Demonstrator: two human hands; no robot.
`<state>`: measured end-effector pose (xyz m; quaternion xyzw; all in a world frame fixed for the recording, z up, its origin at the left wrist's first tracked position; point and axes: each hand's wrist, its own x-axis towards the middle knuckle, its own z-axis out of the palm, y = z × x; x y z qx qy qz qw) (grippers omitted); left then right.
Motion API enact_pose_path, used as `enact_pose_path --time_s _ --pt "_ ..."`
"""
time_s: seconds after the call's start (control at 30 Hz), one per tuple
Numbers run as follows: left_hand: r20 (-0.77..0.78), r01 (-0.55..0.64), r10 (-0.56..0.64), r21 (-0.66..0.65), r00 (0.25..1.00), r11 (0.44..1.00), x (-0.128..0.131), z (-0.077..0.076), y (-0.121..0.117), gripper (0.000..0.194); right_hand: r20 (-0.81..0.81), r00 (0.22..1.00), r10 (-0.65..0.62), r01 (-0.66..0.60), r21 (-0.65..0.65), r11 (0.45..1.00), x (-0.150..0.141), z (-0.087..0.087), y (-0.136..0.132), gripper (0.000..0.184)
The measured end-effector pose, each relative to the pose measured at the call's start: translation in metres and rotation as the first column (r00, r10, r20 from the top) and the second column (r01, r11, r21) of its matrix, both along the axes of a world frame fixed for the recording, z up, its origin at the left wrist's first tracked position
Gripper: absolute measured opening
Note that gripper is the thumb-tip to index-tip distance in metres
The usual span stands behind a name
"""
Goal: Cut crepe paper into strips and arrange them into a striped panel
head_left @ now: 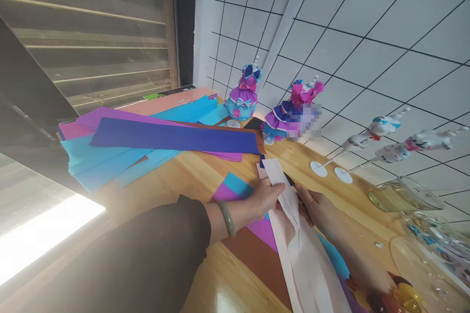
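Note:
My left hand (265,198), with a bracelet (226,218) at its wrist, is closed on a folded strip of pale pink-white paper (281,181), thumb on top. The long, creased paper runs down toward the lower edge of the view. Just right of it, my right hand (315,205) is closed round dark scissors (290,179); their tip shows beside the paper, and most of the handles are hidden by the fingers. Beneath the hands lie brown (253,259), purple and blue paper sheets. A beaded bracelet of amber and red beads (400,293) circles the right forearm.
Blue, purple and pink sheets (172,136) are piled at the left of the wooden table (176,176). Two dressed mini mannequins (242,93) stand behind, two bare ones on white stands (343,175) to their right. Clear containers (406,194) with small items sit at the right edge.

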<state>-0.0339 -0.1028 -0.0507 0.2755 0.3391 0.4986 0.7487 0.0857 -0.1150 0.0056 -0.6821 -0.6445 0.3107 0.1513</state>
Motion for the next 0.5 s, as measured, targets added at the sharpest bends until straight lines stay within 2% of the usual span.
enact_pose_path --time_s 0.5 --pt "-0.001 0.014 -0.014 -0.026 1.0 1.0 -0.0012 0.005 -0.0018 0.01 0.026 1.0 0.001 -0.002 0.011 1.0 -0.0046 0.0055 0.0018 0.057"
